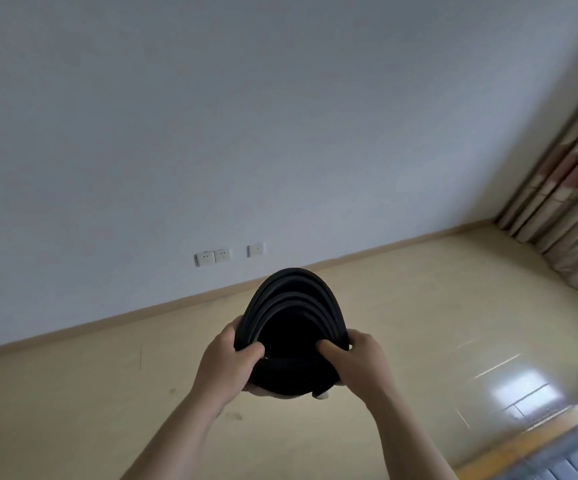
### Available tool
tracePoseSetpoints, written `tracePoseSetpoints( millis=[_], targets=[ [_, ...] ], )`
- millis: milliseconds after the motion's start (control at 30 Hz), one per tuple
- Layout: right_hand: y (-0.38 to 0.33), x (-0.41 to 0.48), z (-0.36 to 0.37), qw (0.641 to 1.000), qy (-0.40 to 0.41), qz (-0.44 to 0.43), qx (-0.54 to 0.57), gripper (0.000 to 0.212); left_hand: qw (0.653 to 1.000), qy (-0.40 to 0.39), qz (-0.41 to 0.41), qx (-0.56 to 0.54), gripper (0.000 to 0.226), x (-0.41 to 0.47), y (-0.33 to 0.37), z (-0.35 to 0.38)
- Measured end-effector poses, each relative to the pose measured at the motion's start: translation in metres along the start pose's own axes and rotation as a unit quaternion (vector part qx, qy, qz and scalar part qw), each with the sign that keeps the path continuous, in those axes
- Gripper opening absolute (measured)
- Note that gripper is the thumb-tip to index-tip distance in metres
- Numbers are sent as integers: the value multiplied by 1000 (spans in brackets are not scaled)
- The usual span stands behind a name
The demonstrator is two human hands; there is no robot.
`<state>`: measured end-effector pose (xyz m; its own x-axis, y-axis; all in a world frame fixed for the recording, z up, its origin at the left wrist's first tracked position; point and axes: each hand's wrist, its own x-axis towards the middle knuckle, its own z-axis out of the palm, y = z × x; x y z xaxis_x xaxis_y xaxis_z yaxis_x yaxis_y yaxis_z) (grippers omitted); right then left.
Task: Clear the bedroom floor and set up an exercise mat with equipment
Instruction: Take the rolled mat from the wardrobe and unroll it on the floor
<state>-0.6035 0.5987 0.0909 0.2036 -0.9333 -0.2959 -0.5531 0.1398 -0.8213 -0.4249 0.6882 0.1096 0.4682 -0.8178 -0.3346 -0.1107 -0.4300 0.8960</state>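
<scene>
Your left hand [232, 360] and right hand [362, 362] each grip the rolled black mat [291, 299]; lower it level to the floor [419, 323], then unroll along the wall [211, 133].

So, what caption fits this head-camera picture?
Left hand and right hand grip a rolled black mat above the floor.

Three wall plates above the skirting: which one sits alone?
The rightmost plate, set off from the others by a clear gap; the left plate and middle plate sit edge to edge.
</scene>
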Motion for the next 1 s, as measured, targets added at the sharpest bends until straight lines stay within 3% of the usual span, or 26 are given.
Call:
tracePoseSetpoints(
  millis=[400, 633, 1000],
  targets=[
    [-57, 168, -43, 994, 102, 18, 30, 32, 994, -86, 65, 34, 23, 195, 104, 37],
    [-69, 241, -73, 976, 193, 85, 61, 28, 973, -198, 97, 68, 27, 300, 164, 81],
    [-4, 306, -192, 924, 326, 186, 72, 22, 920, -365, 99, 106, 28, 381, 226, 266]
  ],
)
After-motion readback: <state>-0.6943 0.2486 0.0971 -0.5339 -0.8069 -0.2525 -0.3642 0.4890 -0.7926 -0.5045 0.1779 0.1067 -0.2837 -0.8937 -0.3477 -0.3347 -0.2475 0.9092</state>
